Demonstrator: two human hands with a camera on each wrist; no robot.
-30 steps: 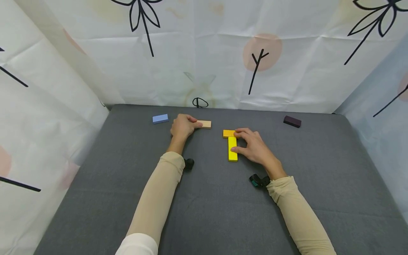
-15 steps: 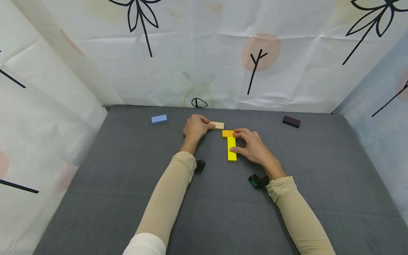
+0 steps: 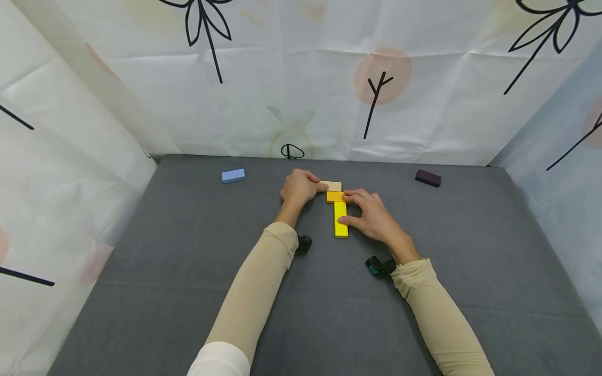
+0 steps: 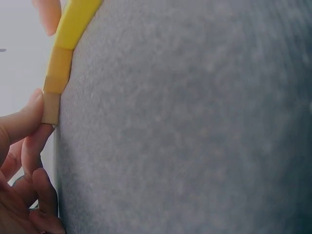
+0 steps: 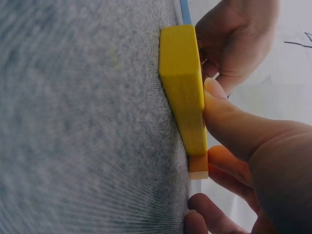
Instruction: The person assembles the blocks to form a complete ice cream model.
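Observation:
My left hand (image 3: 299, 189) pinches a beige wooden block (image 3: 334, 186) between thumb and fingers. That block lies right at the far side of an orange block (image 3: 333, 197). Below the orange one, a longer-looking yellow block (image 3: 340, 222) points toward me. My right hand (image 3: 374, 215) rests its thumb on the yellow block and its index finger at the right end of the orange block. The left wrist view lines up the beige block (image 4: 51, 108), orange block (image 4: 58, 68) and yellow block (image 4: 78, 24) edge to edge.
On the grey cloth-covered table (image 3: 301, 313), a blue block (image 3: 233, 176) lies at the back left. A dark brown block (image 3: 428, 178) lies at the back right. Printed white curtains (image 3: 301, 94) stand behind the table and at both sides.
My left hand has slid right with the beige block, bringing it up to the far side of the orange block. The right hand has kept its place on the yellow and orange blocks.

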